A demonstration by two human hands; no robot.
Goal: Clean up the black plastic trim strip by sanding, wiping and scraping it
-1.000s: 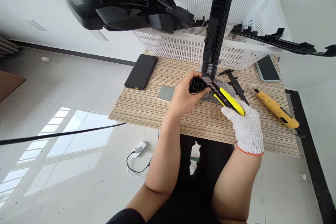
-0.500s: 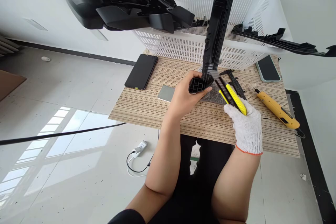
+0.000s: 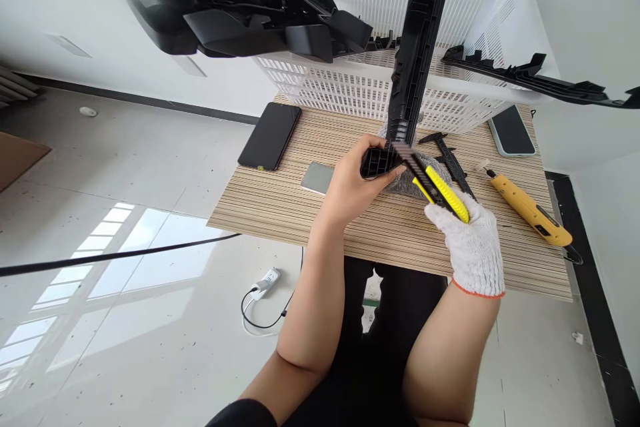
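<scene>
My bare left hand [image 3: 356, 177] grips the near end of a long black plastic trim piece [image 3: 415, 47], fingers on one side and thumb on the other. The piece rises away from me over the basket's near wall. In a white knit glove, my right hand [image 3: 469, 237] is closed round a yellow and black utility knife [image 3: 437, 190]. The knife's tip reaches the trim piece close to my left fingers; whether it touches cannot be made out. Beneath them lies a grey cloth [image 3: 410, 185], partly hidden.
A white slatted basket [image 3: 340, 90] holds more black trim parts [image 3: 520, 73], some jutting past its rim. On the striped table [image 3: 280, 213] lie a black phone [image 3: 270, 137], a grey plate [image 3: 317, 177], calipers [image 3: 453, 160], a second phone [image 3: 511, 131] and a yellow power tool [image 3: 530, 209].
My right hand has shifted the knife slightly, its tip moving a little left and down along the trim piece. The left hand stays almost still.
</scene>
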